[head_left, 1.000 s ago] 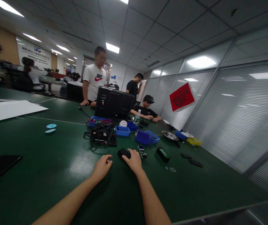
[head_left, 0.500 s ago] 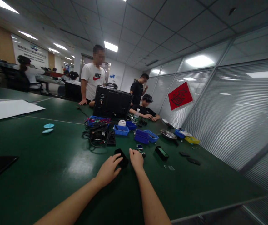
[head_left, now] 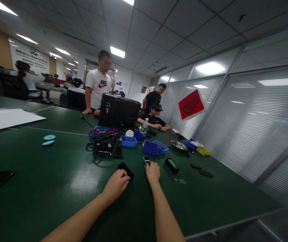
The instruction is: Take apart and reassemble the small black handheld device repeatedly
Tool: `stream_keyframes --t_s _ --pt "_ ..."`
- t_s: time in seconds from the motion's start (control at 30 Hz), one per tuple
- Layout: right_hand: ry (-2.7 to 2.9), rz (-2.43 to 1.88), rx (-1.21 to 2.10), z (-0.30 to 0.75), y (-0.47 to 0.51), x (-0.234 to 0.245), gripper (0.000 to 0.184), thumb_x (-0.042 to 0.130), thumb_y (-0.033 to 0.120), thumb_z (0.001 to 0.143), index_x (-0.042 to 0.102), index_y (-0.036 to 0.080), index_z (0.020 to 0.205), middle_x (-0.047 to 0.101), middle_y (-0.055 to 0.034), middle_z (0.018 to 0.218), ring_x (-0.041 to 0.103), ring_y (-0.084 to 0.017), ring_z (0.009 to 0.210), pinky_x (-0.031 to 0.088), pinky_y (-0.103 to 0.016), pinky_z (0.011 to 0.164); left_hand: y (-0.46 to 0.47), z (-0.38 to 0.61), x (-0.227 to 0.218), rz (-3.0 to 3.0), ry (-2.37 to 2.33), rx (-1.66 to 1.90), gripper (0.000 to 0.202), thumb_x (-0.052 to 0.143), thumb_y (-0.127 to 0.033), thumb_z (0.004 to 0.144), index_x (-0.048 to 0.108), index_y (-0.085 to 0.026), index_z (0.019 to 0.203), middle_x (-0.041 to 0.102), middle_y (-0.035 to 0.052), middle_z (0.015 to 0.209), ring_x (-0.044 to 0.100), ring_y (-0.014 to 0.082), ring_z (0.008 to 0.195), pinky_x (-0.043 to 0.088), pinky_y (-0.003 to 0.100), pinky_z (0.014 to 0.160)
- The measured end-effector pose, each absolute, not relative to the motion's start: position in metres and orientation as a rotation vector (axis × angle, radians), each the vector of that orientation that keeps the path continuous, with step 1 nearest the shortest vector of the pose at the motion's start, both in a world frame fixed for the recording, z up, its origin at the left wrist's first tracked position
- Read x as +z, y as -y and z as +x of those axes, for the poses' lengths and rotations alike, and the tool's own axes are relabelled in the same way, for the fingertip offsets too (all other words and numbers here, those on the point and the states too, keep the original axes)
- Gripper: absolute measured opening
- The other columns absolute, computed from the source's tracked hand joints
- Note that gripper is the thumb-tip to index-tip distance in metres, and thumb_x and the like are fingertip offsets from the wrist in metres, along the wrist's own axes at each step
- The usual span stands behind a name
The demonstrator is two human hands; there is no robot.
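My left hand (head_left: 116, 184) is closed on the near edge of a small black open box (head_left: 126, 167) on the green table; its fingers hide part of the box. To the right, my right hand (head_left: 153, 172) has its fingers around the near side of a small circuit board with a screen (head_left: 146, 160). The fingertips are partly hidden behind that hand. Farther right lies a black case with a green panel (head_left: 172, 165), apart from both hands. A small clear piece (head_left: 182, 181) and a tiny ring (head_left: 175, 179) lie in front of it.
Beyond my hands are black cabled equipment (head_left: 103, 148), blue bins (head_left: 128, 141), a baseball (head_left: 129, 133), a water bottle (head_left: 144, 127) and a metal bowl (head_left: 179, 145). Flat black pieces (head_left: 205, 173) lie at right. Two people are across the table, another behind.
My right hand has moved right and forward from beside the black box onto the circuit board. My left hand's fingers have closed in on the box. The view has shifted slightly.
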State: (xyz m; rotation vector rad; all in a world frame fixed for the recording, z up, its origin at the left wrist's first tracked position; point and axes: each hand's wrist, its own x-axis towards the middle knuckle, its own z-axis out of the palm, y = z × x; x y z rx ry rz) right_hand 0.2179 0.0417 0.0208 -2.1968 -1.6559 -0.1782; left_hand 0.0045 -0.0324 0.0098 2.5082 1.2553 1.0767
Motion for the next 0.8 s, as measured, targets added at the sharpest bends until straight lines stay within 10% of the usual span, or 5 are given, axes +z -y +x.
stream_keyframes --t_s 0.3,0.8 --pt "1.897 -1.989 -0.347 0.196 -0.032 0.023 0.026 0.051 0.019 0.076 0.057 0.02 0.101 0.051 -0.0101 0.102 0.043 -0.023 0.098 0.033 -0.033 0.082 0.034 0.003 0.012 2.497 -1.254 1.084 0.021 0.044 -0.021 0.081 0.062 -0.023 0.093 0.054 0.0048 0.092 0.047 0.0162 0.086 0.04 0.031 0.079" --pt "1.819 -2.138 -0.108 0.198 -0.034 0.022 0.046 0.032 0.047 0.084 0.064 0.014 0.093 0.057 -0.0145 0.096 0.051 -0.025 0.091 0.038 -0.033 0.073 0.032 0.002 0.009 2.456 -1.264 1.114 0.02 0.046 -0.021 0.08 0.061 -0.022 0.093 0.054 0.0049 0.095 0.048 0.0167 0.089 0.041 0.032 0.082"
